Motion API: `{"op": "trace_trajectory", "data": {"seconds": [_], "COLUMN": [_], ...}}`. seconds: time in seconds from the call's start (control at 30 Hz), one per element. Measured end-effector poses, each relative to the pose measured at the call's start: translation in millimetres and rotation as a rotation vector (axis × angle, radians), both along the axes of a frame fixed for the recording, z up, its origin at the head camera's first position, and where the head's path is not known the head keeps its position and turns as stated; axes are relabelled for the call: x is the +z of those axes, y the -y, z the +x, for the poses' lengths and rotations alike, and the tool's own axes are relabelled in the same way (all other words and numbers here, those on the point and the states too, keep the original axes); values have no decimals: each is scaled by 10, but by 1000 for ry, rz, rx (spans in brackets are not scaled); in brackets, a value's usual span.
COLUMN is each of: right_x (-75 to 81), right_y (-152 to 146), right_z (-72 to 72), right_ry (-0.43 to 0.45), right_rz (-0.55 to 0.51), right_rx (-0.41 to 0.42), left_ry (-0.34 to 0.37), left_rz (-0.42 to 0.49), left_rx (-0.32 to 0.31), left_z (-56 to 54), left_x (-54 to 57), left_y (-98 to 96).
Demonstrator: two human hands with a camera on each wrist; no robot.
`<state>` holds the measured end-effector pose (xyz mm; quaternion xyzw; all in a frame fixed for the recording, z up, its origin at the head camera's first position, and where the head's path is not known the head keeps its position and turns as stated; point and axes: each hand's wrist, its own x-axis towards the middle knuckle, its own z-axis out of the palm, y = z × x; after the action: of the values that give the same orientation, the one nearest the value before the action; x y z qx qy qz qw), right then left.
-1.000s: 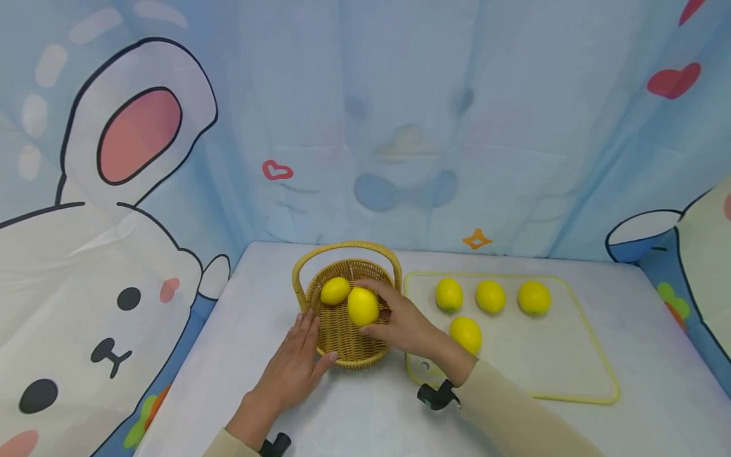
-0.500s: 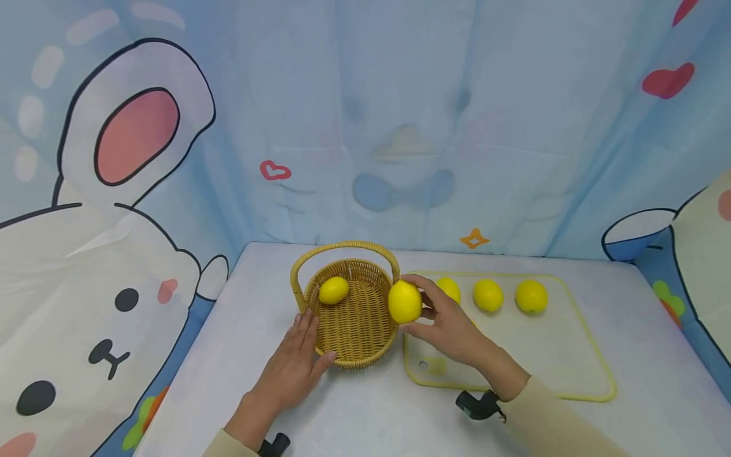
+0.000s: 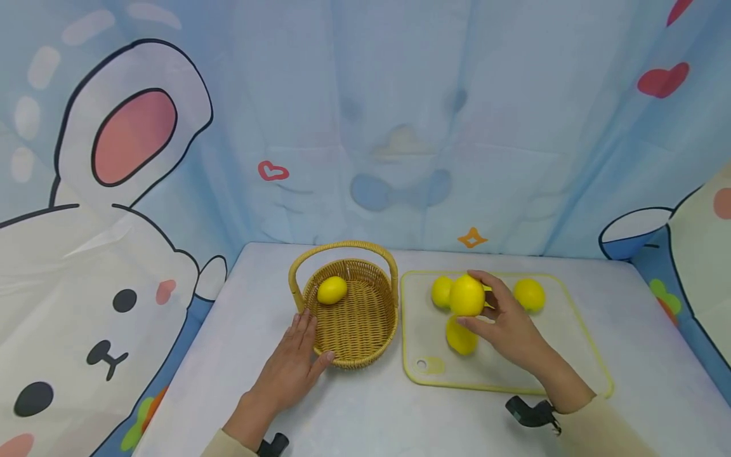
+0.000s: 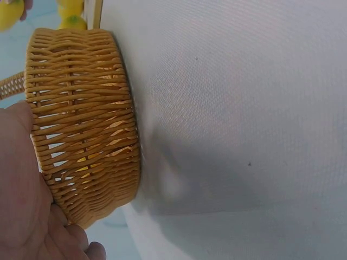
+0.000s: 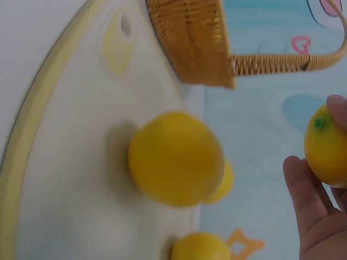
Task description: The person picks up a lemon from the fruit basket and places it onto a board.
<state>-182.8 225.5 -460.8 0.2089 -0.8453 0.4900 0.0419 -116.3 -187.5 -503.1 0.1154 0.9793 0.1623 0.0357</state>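
My right hand (image 3: 511, 324) pinches a yellow lemon (image 3: 467, 295) between thumb and fingers, above the white cutting board (image 3: 542, 355). A green stem end shows on that held lemon (image 5: 322, 143) in the right wrist view. Several more lemons lie on the board: one nearer the front (image 3: 460, 337), one at the back left (image 3: 441, 291), one at the back right (image 3: 529, 296), and one mostly hidden behind the held fruit. My left hand (image 3: 288, 362) rests against the wicker basket (image 3: 354, 363), fingers straight along its left side, thumb at the front rim. Inside sits a single lemon (image 3: 332, 290).
The basket's arched handle (image 3: 342, 245) stands upright over its back part. The board's yellow edge (image 3: 403, 317) lies just right of the basket. A printed curtain (image 3: 400, 127) hangs behind the white table (image 3: 365, 419).
My right hand has carried the lemon out from over the basket, rightward to above the cutting board. The left hand stays at the basket, where one lemon remains in place.
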Motion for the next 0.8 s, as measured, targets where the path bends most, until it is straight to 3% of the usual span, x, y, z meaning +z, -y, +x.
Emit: {"op": "trace_trajectory", "data": {"seconds": [0.27,0.57,0.8], "right_x": [-158,-492,-595], "right_y": [-440,-690,-706], "right_z": [57,84,58], "right_ry": [20,150,232], "right_rz": [207,305,370], "right_rx": [-136,-105,-118], "left_ry": [6,6,9], "left_rz": [-1,-12,-5], "left_rx": [-2,-9,-3], "left_z": [-1,1,-5], "left_x": [-5,8,-9], "left_y": [9,19,19]}}
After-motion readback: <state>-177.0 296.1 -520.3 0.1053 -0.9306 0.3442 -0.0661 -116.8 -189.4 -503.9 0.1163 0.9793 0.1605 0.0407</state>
